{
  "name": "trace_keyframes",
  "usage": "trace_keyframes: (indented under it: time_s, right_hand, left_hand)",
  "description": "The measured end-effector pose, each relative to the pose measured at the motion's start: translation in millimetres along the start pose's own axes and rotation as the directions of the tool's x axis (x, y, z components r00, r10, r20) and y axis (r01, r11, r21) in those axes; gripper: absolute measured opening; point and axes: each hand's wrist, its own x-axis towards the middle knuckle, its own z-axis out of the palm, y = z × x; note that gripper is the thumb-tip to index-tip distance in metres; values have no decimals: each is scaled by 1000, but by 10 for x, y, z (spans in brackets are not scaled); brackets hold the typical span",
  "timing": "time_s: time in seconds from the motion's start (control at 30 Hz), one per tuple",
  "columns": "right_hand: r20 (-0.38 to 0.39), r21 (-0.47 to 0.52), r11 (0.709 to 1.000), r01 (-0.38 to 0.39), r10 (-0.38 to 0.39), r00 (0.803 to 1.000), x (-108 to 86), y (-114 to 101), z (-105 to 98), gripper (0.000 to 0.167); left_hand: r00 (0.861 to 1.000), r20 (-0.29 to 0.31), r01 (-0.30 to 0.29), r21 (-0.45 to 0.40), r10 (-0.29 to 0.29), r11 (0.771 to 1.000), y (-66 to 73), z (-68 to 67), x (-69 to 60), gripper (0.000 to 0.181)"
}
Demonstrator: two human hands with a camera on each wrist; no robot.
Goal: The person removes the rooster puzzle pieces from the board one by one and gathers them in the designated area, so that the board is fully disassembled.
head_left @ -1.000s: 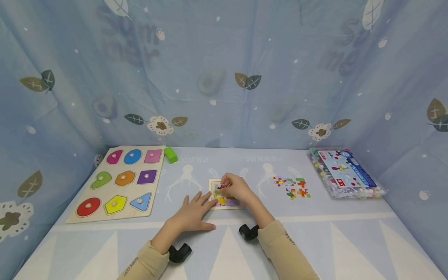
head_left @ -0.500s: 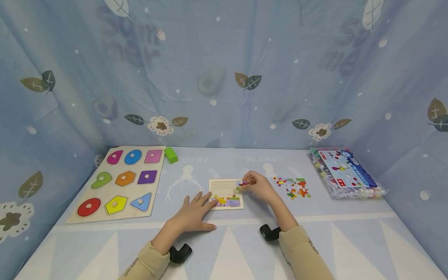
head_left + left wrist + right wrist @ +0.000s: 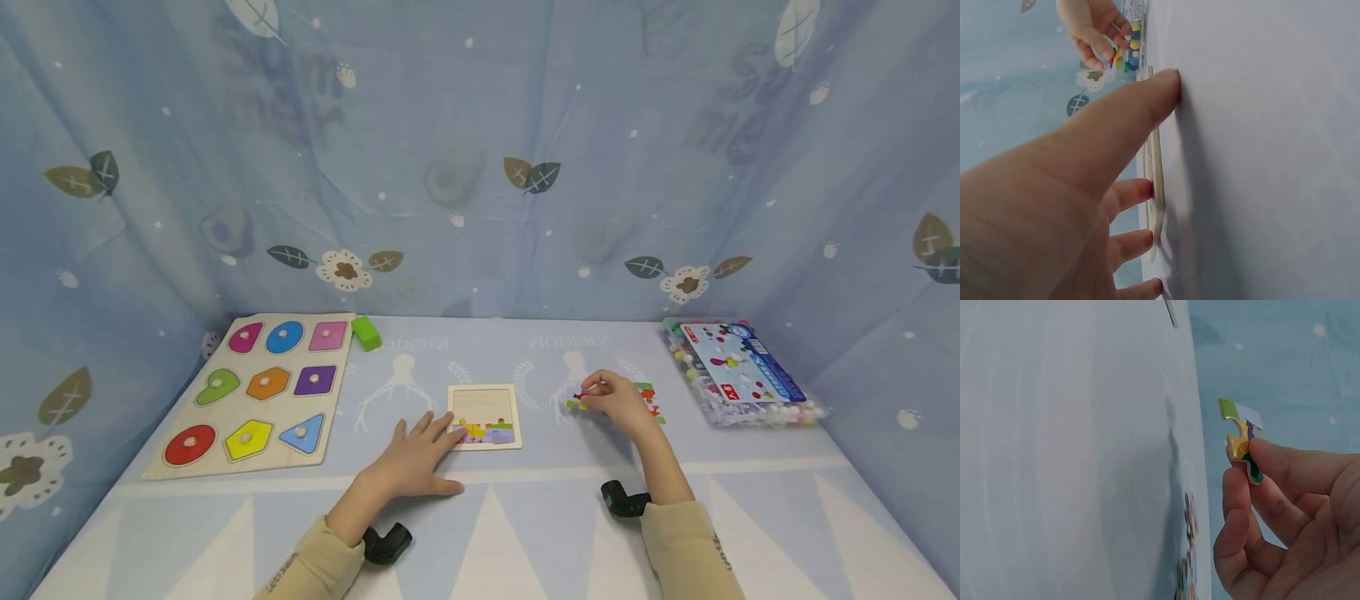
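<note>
Right hand (image 3: pixel 621 403), pinch-grip on puzzle piece (image 3: pixel 1239 446)

Tablecloth (image 3: pixel 487 358): faint "MODERN", twice, near far edge. Lettering on curtain (image 3: pixel 480 108), bead-box label (image 3: pixel 738 362), left sleeve (image 3: pixel 318 562), right sleeve (image 3: pixel 686 546): illegible.

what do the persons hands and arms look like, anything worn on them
The left hand and right hand wear no gloves. Both arms have beige long sleeves with small dark lettering, too small to read. A bent black piece juts from the inner side of each cuff.
</note>
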Motion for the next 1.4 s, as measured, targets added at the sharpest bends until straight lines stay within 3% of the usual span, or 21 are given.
trace_keyframes:
  time_s: [0.17, 0.33, 0.53, 0.8, 1.23, 1.4]
  right_hand:
    - [-34, 18, 999, -43, 43, 998, -40, 111, -143, 21]
    - [-29, 15, 999, -36, 36, 999, -85, 167, -200, 18]
    - [-75, -73, 990, -120, 115, 991, -66, 189, -171, 20]
    - [-155, -167, 970, -175, 149, 977, -38, 235, -133, 22]
    - [-208, -339, 932, -129, 60, 976, -55, 200, -118, 24]
    - [-198, -309, 951, -31, -32, 980, -9, 117, -20, 22]
  left_hand:
    - [1000, -1, 7, -5, -7, 1000, 1, -10, -2, 75]
    - [1000, 11, 18, -8, -18, 1000, 3, -7, 12, 75]
    - [999, 25, 24, -15, -24, 1000, 26, -35, 47, 75]
    - [998, 40, 38, -7, -38, 999, 61, -80, 72, 79]
    - [997, 62, 46, -11, -45, 999, 83, -113, 62, 73]
    - [994, 81, 78, -26, -76, 997, 115, -136, 93, 74]
